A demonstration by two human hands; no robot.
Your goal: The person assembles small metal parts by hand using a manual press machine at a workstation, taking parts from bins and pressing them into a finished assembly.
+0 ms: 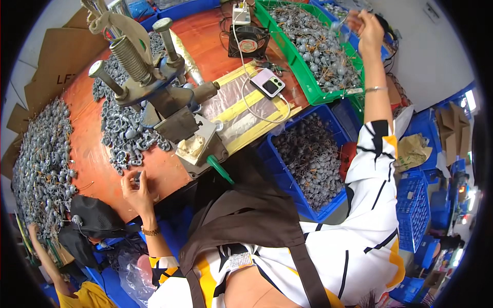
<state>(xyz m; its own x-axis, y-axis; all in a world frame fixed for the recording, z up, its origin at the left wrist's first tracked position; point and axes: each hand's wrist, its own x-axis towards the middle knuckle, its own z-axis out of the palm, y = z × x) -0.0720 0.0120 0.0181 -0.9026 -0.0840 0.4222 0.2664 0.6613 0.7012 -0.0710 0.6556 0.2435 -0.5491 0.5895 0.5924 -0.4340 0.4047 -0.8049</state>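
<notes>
Pinching a small grey part [137, 177] in left hand [137, 194], over worktop's [86, 154] near edge. Probably light, stiff, slick; best gripped across outer sides. Holding right hand [371, 34], half-curled, by green tray's [302, 74] right edge; can't tell if pinching anything.

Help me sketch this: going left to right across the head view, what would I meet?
Leftmost heap of grey plastic parts, bare left fingers, green rod-shaped handle, pale pink phone, right fingers, blue mesh crate.

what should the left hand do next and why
Perhaps bring the left hand toward the pale block at the bench press: the hand seems to pinch a small grey part, and the block sits close by.
</notes>
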